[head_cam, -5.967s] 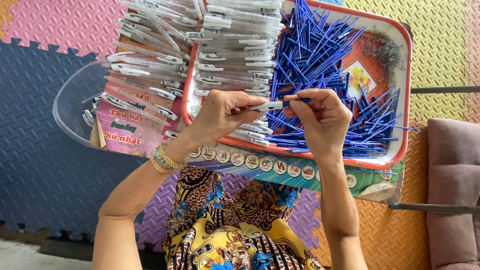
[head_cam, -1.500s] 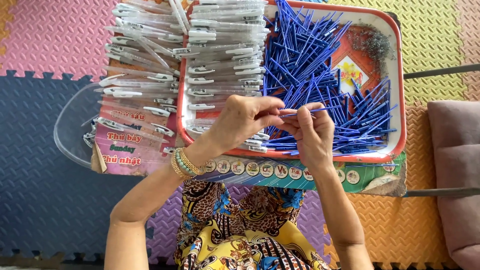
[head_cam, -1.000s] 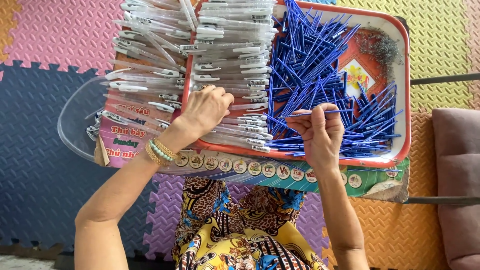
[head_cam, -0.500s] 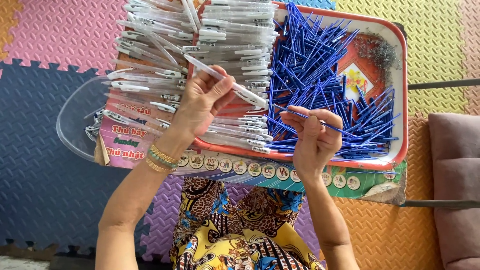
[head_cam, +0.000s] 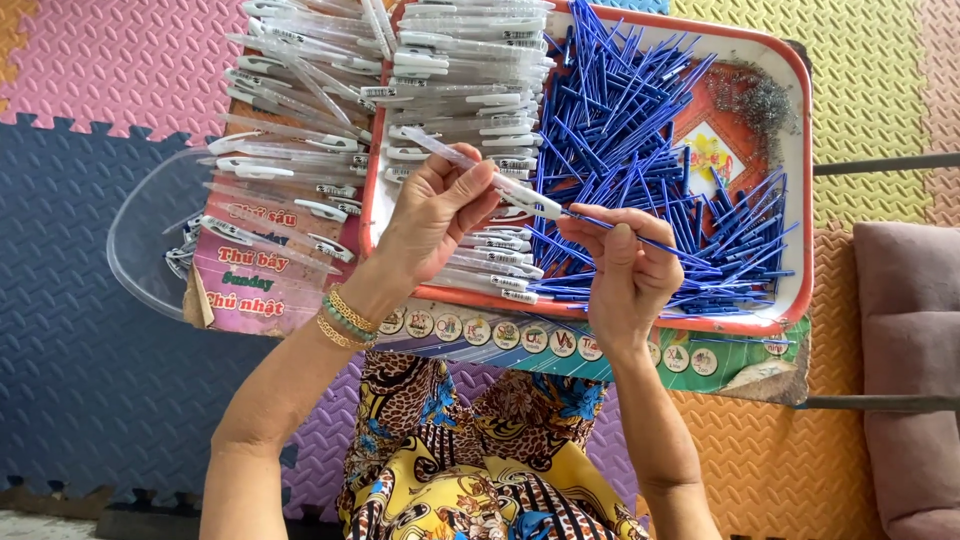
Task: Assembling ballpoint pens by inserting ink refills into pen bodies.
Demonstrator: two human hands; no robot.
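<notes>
Crowding tray [head_cam: 800, 290]: barrels [head_cam: 470, 70], blue refills [head_cam: 620, 110]

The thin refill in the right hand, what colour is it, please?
Blue refill, head view.

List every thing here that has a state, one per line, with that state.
Left hand: gripping a clear pen barrel, tilted.
Right hand: pinching a blue refill, tip at the barrel's open end.
Tray: holds blue refills in a loose heap and stacked clear barrels.
Clear bowl: partly under the board, a few pens inside.
</notes>
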